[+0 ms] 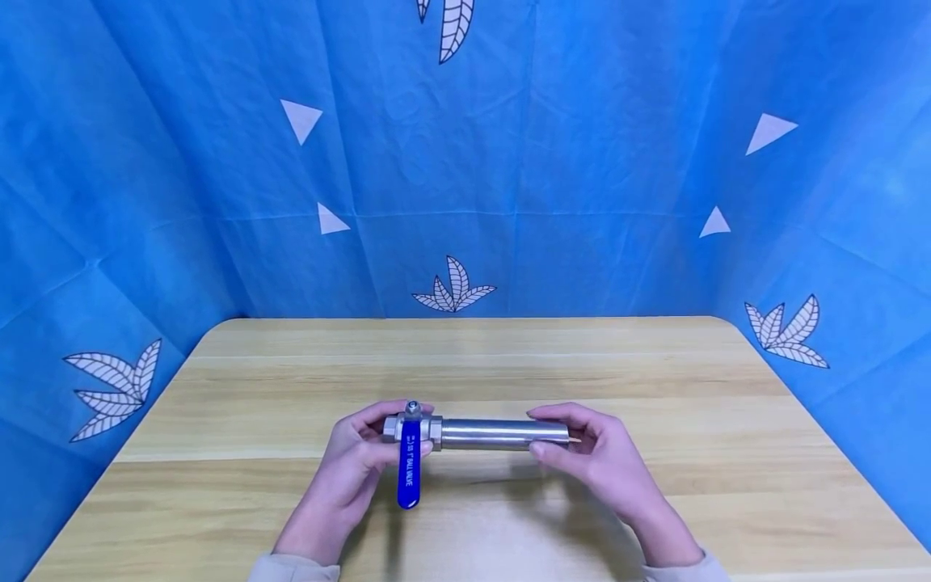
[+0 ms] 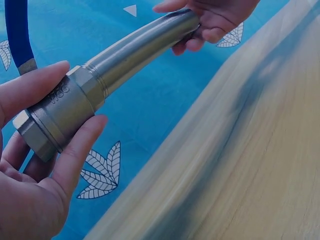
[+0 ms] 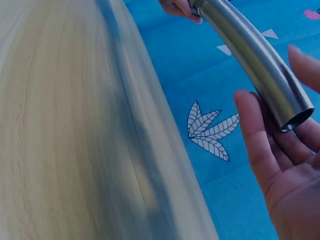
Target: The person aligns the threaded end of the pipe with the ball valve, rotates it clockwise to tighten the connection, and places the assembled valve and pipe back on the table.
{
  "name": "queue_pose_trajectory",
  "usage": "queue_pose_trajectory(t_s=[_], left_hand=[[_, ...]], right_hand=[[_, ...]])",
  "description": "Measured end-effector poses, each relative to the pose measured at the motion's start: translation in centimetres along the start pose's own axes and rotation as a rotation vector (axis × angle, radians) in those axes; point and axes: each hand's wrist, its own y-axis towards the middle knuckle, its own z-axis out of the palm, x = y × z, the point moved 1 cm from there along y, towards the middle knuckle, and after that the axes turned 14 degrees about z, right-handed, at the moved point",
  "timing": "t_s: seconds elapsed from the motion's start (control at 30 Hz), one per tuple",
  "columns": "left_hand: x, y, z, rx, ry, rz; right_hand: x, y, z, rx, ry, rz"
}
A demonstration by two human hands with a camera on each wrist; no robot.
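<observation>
A steel ball valve (image 2: 65,107) with a blue lever handle (image 1: 410,469) is gripped by my left hand (image 1: 352,461), thumb and fingers on either side of its body. The lever points toward me and carries white lettering. From the valve's right side extends a smooth steel pipe (image 1: 487,434), its threaded end at the valve's hex collar (image 2: 90,87). Around the pipe's free end my right hand (image 1: 596,453) is spread loosely. In the right wrist view its thumb and index finger stand slightly off the metal, other fingers partly hidden behind the pipe's open mouth (image 3: 298,120).
Below the hands lies a light wood-grain table (image 1: 465,364), with shadows of hands and parts on it. A blue curtain (image 1: 436,162) with white leaf and triangle prints hangs behind and along both sides of the table.
</observation>
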Motion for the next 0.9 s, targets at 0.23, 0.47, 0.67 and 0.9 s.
queue_pose_trajectory(t_s=[0.23, 0.47, 0.67, 0.9], left_hand=[[-0.26, -0.12, 0.07, 0.007, -0.009, 0.005], [-0.25, -0.15, -0.04, -0.001, -0.033, 0.001], [-0.31, -0.16, -0.07, 0.015, -0.046, 0.001], [-0.41, -0.19, 0.14, 0.008, -0.040, -0.015]], right_hand=[[-0.10, -0.10, -0.34, -0.065, -0.078, -0.187], [0.32, -0.20, 0.04, -0.067, -0.084, -0.322], [0.69, -0.47, 0.40, -0.117, -0.088, -0.359], [0.49, -0.44, 0.19, -0.124, -0.054, -0.222]])
